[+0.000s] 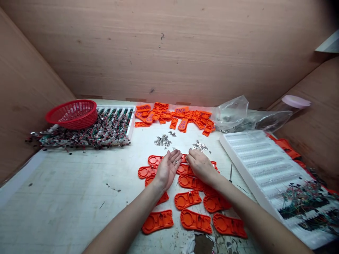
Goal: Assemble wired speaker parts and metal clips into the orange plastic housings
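My left hand [168,169] is palm up, fingers stretched out, above the rows of orange plastic shell halves [196,221]. A tiny shiny metal piece [176,162] lies on its fingers. Beside it, my right hand [200,165] is turned down with thumb and fingertips pinched together over a shell in the far row; what they pinch is too small to make out. The shells lie with their hollow insides up, each with a round recess. Just beyond the hands are two loose heaps of small metal parts, a left heap [162,140] and a right heap [200,146].
More orange shells [182,115] are piled at the back. A red basket [72,114] rests on a tray of wired parts [111,130] at left. On the right are a white foam tray [246,151], clear plastic bags [235,114] and a thin screwdriver-like tool [231,173]. Wooden panels enclose the table.
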Demonstrator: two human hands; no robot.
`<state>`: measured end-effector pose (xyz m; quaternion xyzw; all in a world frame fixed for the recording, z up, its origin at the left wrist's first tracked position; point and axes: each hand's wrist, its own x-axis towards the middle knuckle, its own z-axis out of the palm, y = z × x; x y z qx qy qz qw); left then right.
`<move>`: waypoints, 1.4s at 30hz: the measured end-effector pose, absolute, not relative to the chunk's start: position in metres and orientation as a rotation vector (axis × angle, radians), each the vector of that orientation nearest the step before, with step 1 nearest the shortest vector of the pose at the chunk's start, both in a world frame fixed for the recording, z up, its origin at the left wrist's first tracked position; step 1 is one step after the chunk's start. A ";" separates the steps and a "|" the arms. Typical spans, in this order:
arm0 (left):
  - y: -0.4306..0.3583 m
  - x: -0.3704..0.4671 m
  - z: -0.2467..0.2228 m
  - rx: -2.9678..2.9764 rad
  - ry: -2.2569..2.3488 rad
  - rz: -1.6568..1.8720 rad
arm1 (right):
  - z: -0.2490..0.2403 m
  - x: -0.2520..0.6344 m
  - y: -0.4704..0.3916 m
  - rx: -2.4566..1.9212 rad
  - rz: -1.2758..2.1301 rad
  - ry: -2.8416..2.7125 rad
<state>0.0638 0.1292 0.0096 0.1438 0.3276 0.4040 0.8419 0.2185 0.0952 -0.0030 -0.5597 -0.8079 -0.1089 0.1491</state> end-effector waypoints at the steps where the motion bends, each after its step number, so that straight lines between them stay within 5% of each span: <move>1: 0.129 0.064 0.009 0.310 0.684 0.853 | -0.003 0.217 0.095 -1.612 -0.317 -2.330; 15: 0.130 0.061 0.010 0.317 0.687 0.838 | 0.028 0.218 0.077 -1.695 -0.039 -2.351; 29: 0.130 0.061 0.008 0.350 0.659 0.836 | 0.009 0.209 0.111 -1.374 0.195 -2.196; 42: 0.131 0.057 0.019 0.316 0.641 0.796 | 0.010 0.205 0.103 -1.284 -0.147 -2.326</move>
